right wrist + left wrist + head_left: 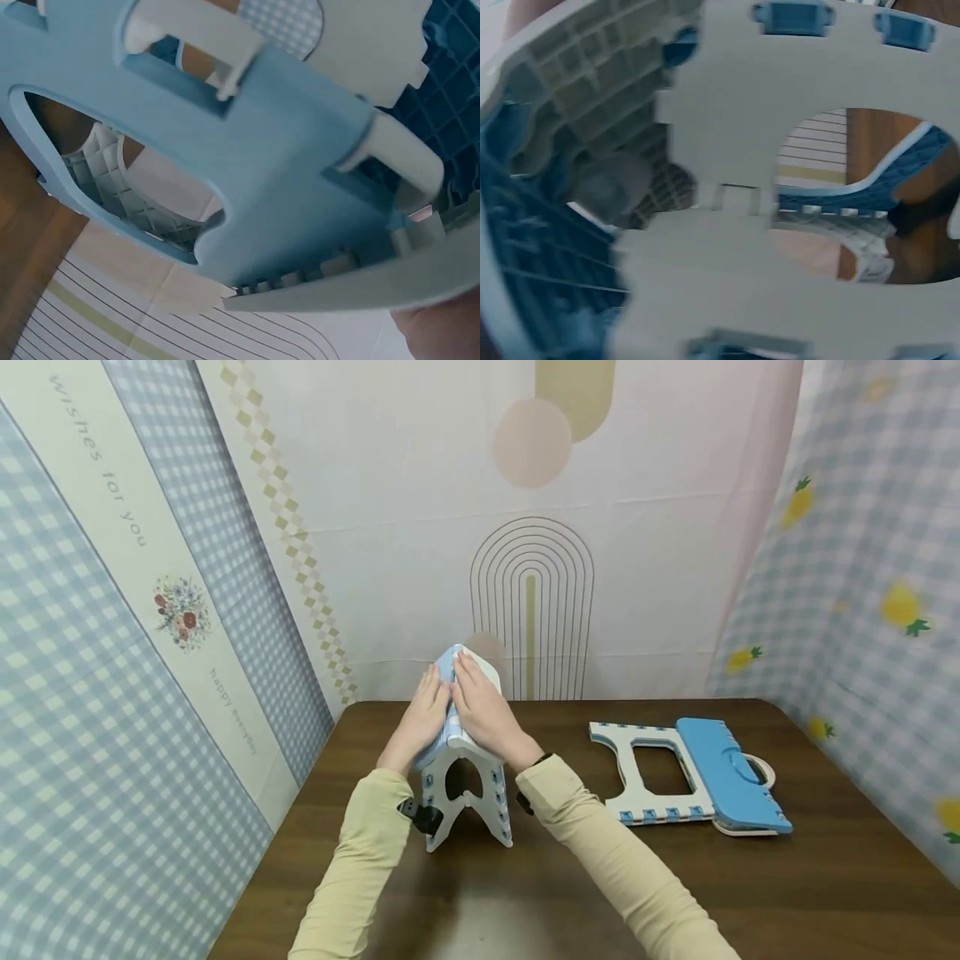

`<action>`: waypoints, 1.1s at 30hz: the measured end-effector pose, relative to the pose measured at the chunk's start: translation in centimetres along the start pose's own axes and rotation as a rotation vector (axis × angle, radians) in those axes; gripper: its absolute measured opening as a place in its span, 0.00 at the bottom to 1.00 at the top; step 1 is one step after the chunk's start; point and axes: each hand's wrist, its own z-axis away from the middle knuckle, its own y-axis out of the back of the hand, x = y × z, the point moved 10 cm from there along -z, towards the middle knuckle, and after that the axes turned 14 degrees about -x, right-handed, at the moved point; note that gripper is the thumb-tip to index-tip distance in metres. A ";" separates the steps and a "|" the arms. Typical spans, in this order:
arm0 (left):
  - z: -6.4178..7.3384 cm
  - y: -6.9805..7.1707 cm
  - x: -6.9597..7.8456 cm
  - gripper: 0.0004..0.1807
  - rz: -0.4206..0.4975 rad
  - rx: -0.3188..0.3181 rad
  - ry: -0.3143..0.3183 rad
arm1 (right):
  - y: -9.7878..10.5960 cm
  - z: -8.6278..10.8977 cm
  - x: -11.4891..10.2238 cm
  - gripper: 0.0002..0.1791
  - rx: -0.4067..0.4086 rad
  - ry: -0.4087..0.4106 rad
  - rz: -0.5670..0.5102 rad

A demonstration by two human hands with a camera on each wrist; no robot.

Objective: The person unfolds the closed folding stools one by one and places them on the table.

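A partly folded step stool (pixel 468 802), blue and white plastic, stands on the table with its seat raised into a ridge and its legs spread. On the ridge's left slope lies my left hand (pixel 425 710), fingers straight. My right hand (pixel 483 702) rests flat on the right slope, fingers pointing to the ridge top. The left wrist view shows the stool's white leg panel (pixel 727 150) and ribbed underside close up. A blue leg panel (pixel 285 142) with white hinge tabs fills much of the right wrist view.
To the right on the brown wooden table (pixel 555 885), a second folding stool lies flat, with a white leg frame (pixel 701 797) and a blue seat panel (pixel 727 772). A patterned cloth (pixel 397 527) hangs behind the table; checked cloth covers both sides.
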 end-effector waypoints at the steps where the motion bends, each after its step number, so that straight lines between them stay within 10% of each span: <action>1: 0.0 -0.4 -0.3 0.33 0.012 -0.011 0.020 | -0.2 0.0 0.1 0.28 0.006 -0.001 -0.004; 33: -1.0 -1.2 -1.9 0.32 -0.051 -0.076 0.058 | -1.5 -0.3 2.9 0.29 0.025 -0.140 -0.061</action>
